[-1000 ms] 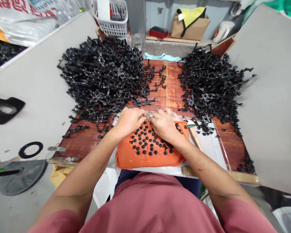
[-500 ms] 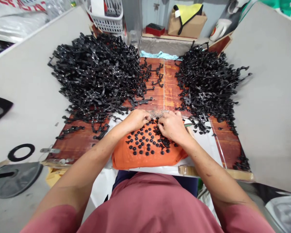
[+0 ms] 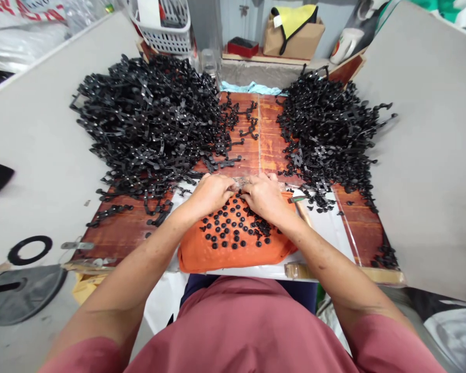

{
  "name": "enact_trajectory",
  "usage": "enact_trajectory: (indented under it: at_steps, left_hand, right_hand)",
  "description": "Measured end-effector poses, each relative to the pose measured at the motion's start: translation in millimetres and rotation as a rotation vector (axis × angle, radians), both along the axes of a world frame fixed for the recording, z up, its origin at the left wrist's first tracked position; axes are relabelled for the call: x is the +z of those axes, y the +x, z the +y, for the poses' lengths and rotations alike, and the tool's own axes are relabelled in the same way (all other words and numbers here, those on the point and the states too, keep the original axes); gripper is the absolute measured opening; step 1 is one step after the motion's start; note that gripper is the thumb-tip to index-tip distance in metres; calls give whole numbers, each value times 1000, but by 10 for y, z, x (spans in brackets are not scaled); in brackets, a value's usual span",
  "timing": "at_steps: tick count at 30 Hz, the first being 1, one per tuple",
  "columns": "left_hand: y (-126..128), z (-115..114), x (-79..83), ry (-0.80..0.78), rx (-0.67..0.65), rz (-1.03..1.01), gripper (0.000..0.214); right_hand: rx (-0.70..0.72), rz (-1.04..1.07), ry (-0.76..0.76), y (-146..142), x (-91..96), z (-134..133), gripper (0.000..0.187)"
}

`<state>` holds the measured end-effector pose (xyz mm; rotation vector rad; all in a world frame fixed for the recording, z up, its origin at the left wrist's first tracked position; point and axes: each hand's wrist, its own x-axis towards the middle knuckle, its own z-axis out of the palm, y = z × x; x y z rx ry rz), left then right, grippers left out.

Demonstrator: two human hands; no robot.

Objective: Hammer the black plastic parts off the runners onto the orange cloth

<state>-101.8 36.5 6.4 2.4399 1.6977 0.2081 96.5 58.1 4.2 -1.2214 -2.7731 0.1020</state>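
My left hand and my right hand work close together at the far edge of an orange cloth. The fingers of both are curled into a pinch; what lies between the fingertips is too small to make out. Small black round pieces, button-like, are spread over the cloth under and in front of my hands. Beside my right wrist, a denser heap of small black pieces sits on the cloth. A slim tool with a green end lies just right of my right hand.
A large pile of black linked parts covers the table's left side, a smaller pile its right. Pale panels wall both sides. At the back stand a white basket, a red box, a cardboard box and a mug.
My right hand has moved slightly left, so the two hands are closer together. More of the green-ended tool shows. The whole view has shifted a little.
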Motion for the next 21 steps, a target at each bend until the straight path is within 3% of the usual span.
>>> enact_trajectory:
  at_steps: [3,13,17,21]
  left_hand:
    - [9,-14,30,-26,58,58,16]
    - [86,-17,29,-98,53,26,11]
    - [90,1,-11,-106,57,31,22]
    - [71,21,-67,-111,48,-39,19]
  right_hand:
    - [17,-17,19,-29,-9,25,26]
    - [123,-19,64,-92,-53,-34,32]
    - [113,-60,110,-89,-59,-7,30]
    - [126,-62,142,-48,-43,15,31]
